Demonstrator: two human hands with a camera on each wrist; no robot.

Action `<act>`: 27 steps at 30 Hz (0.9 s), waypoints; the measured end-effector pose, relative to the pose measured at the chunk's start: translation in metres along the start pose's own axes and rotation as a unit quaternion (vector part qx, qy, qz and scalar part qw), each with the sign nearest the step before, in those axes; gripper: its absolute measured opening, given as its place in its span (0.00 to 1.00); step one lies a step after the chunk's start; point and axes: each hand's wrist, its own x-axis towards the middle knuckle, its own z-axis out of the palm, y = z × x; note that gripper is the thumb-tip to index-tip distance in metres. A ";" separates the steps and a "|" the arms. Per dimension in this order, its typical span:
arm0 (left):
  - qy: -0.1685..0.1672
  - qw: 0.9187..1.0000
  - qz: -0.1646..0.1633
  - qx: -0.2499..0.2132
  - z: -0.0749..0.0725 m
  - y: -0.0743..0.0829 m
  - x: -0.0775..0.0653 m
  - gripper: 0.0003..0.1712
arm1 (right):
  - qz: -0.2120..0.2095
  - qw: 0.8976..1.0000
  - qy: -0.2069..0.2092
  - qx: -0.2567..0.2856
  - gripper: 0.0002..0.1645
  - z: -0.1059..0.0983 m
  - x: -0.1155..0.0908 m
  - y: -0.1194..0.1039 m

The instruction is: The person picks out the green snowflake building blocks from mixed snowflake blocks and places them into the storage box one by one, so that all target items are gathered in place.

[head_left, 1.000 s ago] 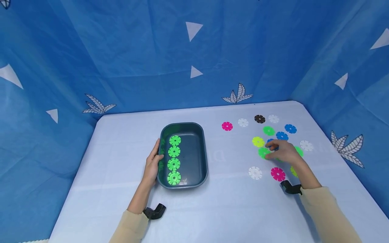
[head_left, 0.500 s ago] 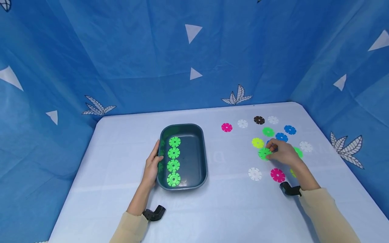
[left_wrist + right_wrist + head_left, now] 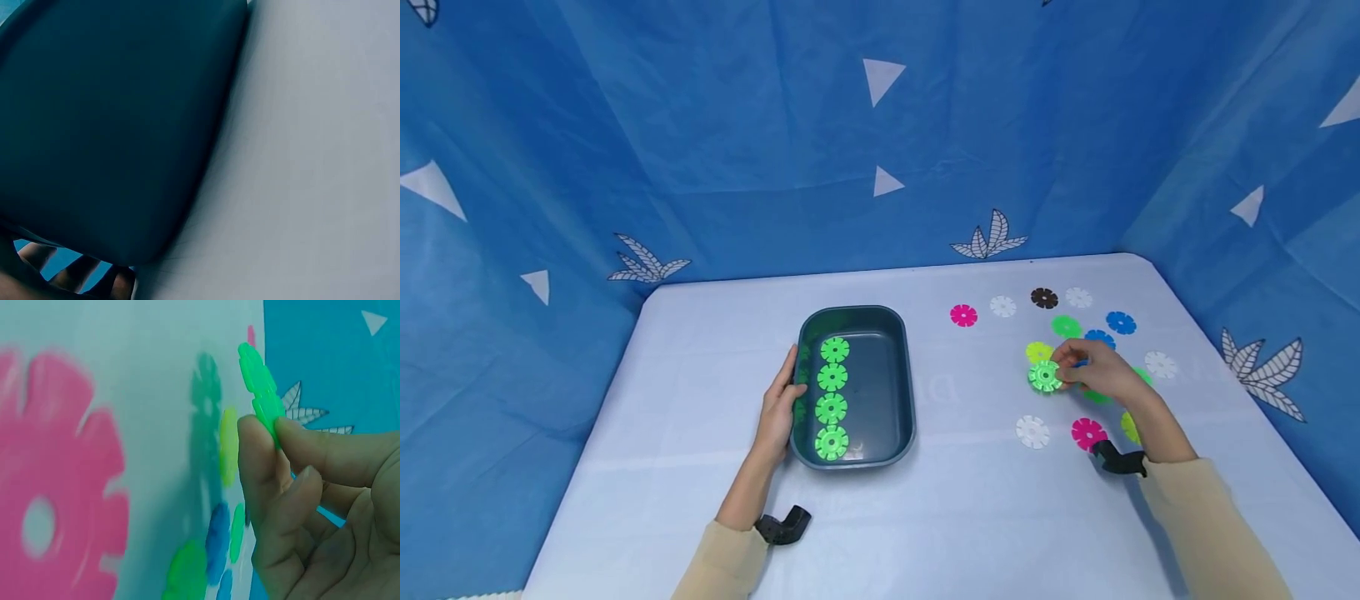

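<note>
My right hand (image 3: 1101,373) pinches a green notched snowflake disc (image 3: 1045,377) between thumb and fingertips. In the right wrist view that green disc (image 3: 259,384) stands nearly edge-on, raised off the table with its shadow beside it. A dark teal tray (image 3: 876,383) sits left of centre, with several green discs (image 3: 831,408) in a row along its left side. My left hand (image 3: 777,412) grips the tray's left wall, thumb at the rim and fingers along the outside. The left wrist view has the tray's outer wall (image 3: 112,125) and those fingers (image 3: 75,272) by it.
Around my right hand lie more discs: yellow (image 3: 1039,353), blue (image 3: 1121,322), pink (image 3: 1088,434), white (image 3: 1032,432), brown (image 3: 1044,297) and green (image 3: 1066,326). A pink disc (image 3: 964,315) lies nearest the tray. A blue curtain (image 3: 775,150) borders the white table (image 3: 715,333).
My right hand was reaching to a green disc lying on the table; now it pinches that disc and has raised it slightly. My left hand keeps its hold on the tray.
</note>
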 end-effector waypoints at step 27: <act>0.000 1.000 -0.015 0.003 0.000 0.001 0.002 0.37 | -0.203 0.967 -0.155 0.026 0.08 0.089 0.042 -0.160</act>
